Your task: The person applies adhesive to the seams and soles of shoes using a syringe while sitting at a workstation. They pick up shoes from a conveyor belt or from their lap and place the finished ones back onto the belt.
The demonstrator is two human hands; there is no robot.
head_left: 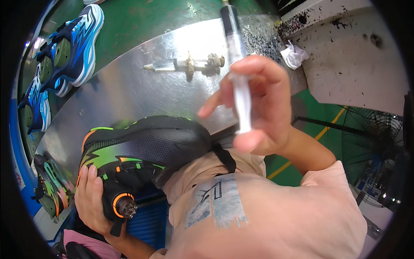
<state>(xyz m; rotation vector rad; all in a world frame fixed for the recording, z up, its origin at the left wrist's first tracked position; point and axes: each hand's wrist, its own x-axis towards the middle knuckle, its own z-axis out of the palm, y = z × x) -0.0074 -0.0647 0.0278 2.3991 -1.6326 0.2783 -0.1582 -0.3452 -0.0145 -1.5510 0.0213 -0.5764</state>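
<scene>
A black running shoe (172, 140) with green and orange trim lies on its side against the metal plate's near edge, its sole facing away from me. My left hand (91, 203) grips it by the heel end, near its opening, where a dark, shiny insert (127, 206) shows. Raised over the plate, my right hand (265, 101) is closed round a syringe (235, 43) with dark contents toward its tip. The thumb rests at the plunger's end, and the tip points away from me. A second syringe (168, 64), smeared with dried residue, lies on the plate.
Blue and white shoes (86, 52) stand on a green surface at the left. Another black and green shoe (51, 183) is below them. Crumpled white material (294, 55) lies beside black stains at the metal plate's (125, 93) right. A fan (375, 134) is at far right.
</scene>
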